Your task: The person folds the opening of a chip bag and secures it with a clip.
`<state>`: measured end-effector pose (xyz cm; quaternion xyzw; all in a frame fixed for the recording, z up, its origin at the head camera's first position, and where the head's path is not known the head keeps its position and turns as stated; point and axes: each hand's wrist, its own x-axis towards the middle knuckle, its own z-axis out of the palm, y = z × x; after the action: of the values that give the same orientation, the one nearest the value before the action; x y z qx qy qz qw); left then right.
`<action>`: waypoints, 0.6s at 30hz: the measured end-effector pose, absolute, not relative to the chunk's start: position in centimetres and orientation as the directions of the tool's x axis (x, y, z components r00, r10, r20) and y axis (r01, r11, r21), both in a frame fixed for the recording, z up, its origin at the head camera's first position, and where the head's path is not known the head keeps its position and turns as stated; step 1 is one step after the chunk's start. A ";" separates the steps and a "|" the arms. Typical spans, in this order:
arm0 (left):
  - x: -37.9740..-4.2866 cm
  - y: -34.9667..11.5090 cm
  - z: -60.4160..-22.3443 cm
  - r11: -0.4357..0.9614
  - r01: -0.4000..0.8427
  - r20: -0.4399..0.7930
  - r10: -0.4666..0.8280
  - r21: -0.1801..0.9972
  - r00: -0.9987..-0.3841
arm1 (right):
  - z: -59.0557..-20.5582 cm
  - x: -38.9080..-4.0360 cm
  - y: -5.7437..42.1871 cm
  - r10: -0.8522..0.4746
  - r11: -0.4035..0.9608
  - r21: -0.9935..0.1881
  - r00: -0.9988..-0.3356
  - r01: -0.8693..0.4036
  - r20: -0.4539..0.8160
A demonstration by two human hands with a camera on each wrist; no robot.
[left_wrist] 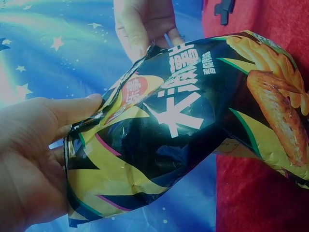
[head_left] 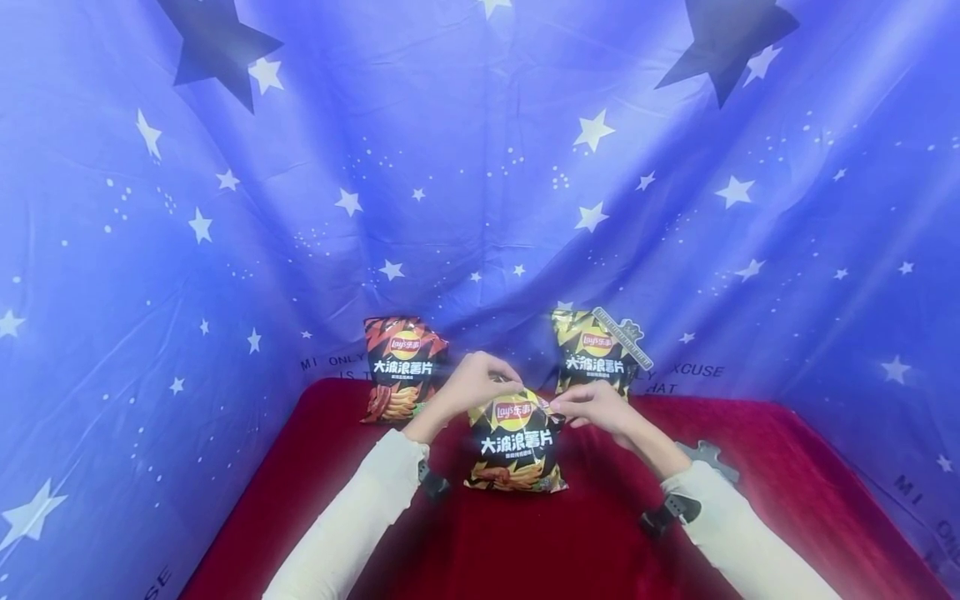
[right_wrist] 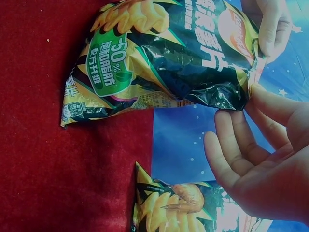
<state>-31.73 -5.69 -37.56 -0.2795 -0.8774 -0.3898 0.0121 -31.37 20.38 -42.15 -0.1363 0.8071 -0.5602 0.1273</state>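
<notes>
From where I stand, the puffy, shiny black-and-yellow plastic chip bag [head_left: 516, 454] is over the fuzzy red cloth [head_left: 510, 546], in front of a shiny red-and-black plastic chip bag [head_left: 405, 367]. The left hand [head_left: 476, 383] pinches one end of its flat top edge, and the right hand [head_left: 596, 408] pinches the other end. I think both should squeeze just that thin edge, the same on each side, so nothing slips and the fat part isn't squashed.
</notes>
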 end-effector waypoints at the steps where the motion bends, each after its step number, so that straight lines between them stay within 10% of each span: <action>1: -31.7 -5.7 -37.6 0.534 0.503 0.244 0.482 0.680 -0.842 | -42.1 -31.4 20.4 -0.365 0.337 -0.938 -0.930 -0.079 -0.053; 18: -31.7 -5.7 -37.6 0.546 0.445 0.204 0.445 0.711 -0.872 | -42.1 -31.4 19.8 -0.356 0.404 -0.906 -0.934 -0.124 -0.032</action>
<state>-31.67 -5.70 -37.56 -0.2529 -0.8791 -0.4041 -0.0001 -31.40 19.79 -42.06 -0.1445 0.8307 -0.5262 0.1105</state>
